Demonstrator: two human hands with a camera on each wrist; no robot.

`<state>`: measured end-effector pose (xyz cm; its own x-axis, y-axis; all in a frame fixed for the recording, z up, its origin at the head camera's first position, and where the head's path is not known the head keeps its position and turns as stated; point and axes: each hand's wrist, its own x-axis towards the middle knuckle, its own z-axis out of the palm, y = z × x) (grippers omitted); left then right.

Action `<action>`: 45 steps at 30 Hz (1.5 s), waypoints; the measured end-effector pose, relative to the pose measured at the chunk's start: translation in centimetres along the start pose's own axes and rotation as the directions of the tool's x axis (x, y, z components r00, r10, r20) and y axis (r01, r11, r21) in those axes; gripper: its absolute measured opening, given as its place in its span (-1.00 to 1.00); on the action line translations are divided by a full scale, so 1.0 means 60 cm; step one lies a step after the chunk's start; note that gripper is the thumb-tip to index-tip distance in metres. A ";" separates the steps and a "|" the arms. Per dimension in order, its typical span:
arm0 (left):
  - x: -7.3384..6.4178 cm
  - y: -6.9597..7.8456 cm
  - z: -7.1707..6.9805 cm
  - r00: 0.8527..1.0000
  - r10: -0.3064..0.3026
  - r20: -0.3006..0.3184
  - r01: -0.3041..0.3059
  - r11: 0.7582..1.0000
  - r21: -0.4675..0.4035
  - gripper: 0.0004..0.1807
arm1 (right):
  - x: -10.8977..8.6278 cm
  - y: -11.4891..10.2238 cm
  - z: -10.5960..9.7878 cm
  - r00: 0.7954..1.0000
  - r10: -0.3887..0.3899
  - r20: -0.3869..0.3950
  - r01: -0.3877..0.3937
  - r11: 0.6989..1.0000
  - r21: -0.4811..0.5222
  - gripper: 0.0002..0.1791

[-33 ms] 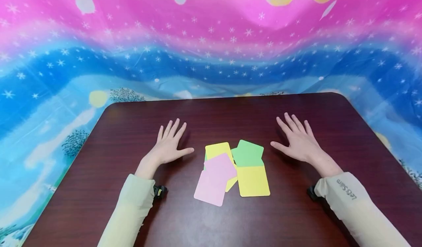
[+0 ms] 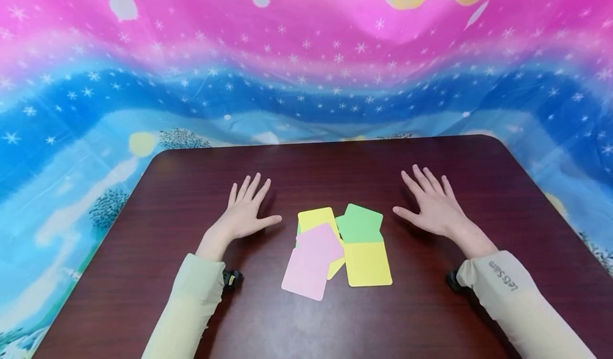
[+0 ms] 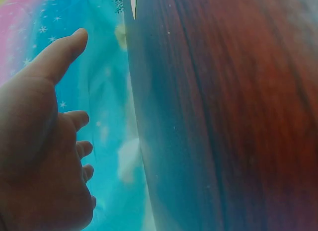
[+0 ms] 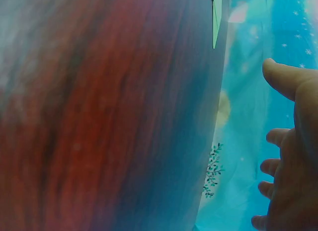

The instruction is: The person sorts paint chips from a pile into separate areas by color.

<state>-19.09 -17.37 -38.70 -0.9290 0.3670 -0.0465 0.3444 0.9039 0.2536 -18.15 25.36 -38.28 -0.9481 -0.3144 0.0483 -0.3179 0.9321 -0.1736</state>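
Several square cards with rounded corners lie loosely overlapped on the dark wood table [image 2: 306,327] in the head view. At the left of the pile, pink cards [image 2: 306,276] cover part of a yellow card [image 2: 315,216], with a sliver of green showing beneath. On the right side a yellow card [image 2: 367,264] overlaps the lower part of the green cards [image 2: 360,224]. My left hand [image 2: 246,210] is left of the pile, fingers spread and holding nothing. To the right, my right hand [image 2: 433,205] is likewise spread, apart from the cards.
A pink and blue patterned cloth [image 2: 306,82] hangs behind the table and around its sides. Each wrist carries a small black device, the left one [image 2: 233,279] and the right one [image 2: 454,281], just at the sleeve cuffs.
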 end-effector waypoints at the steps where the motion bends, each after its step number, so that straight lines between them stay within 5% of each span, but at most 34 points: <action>1: 0.000 0.000 0.000 1.000 0.000 0.000 0.000 1.000 -0.001 0.01 | 0.000 0.000 0.000 1.000 0.002 0.001 -0.002 1.000 0.000 -0.04; 26: -0.007 0.011 0.000 1.000 0.025 0.006 -0.026 1.000 0.013 -0.01 | 0.008 -0.039 0.001 0.996 -0.091 -0.025 0.090 0.995 -0.051 -0.06; 37: -0.012 0.033 0.001 0.997 0.073 0.012 -0.073 0.997 0.007 -0.02 | 0.011 -0.072 0.005 0.990 -0.139 -0.013 0.138 0.989 -0.054 -0.05; 45: -0.017 0.056 0.002 0.993 0.121 -0.003 -0.121 0.992 0.024 -0.05 | 0.011 -0.099 0.011 0.970 -0.244 -0.002 0.244 0.970 -0.002 -0.09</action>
<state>-16.99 -14.68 -37.94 -0.8809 0.4732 -0.0126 0.4574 0.8578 0.2345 -16.85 19.48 -37.86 -0.8419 -0.5319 0.0916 -0.5396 0.8275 -0.1548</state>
